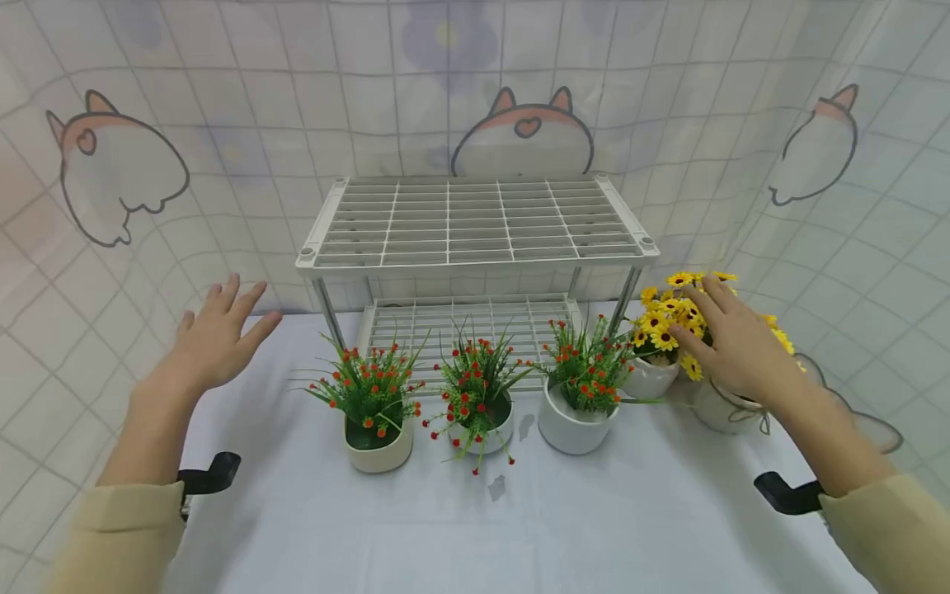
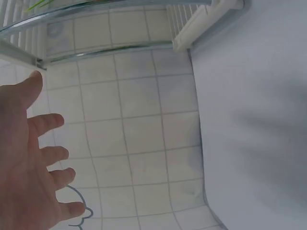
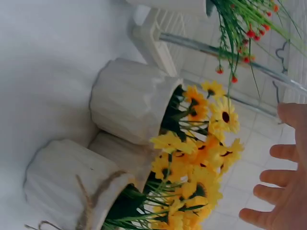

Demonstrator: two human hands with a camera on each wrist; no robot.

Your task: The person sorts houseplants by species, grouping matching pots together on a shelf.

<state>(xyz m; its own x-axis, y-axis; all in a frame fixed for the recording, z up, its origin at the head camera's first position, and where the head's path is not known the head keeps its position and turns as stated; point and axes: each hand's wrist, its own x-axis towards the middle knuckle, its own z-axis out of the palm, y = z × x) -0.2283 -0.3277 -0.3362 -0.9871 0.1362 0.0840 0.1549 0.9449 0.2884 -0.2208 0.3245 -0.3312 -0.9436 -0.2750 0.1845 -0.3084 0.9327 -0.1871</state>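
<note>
My left hand (image 1: 215, 338) is raised over the left side of the table, fingers spread and holding nothing. A white two-tier wire shelf (image 1: 475, 221) stands nearest to it, at the back of the table. My right hand (image 1: 742, 346) reaches over the right side with fingers extended, overlapping the yellow flowers (image 1: 660, 318) in the head view. Below those blooms, the right wrist view shows white pots (image 3: 129, 100), one with twine (image 3: 88, 201) tied around it. Three pots of red-flowered plants stand in front of the shelf: a left one (image 1: 378, 450), a middle one (image 1: 486, 433) and a right one (image 1: 575, 425).
A white cloth (image 1: 482, 536) covers the table. Behind and at both sides hangs a checked curtain (image 1: 260, 124) with cartoon animal prints. Metal posts (image 1: 329, 312) hold up the shelf's upper tier, and its lower tier (image 1: 460, 318) sits behind the red-flowered plants.
</note>
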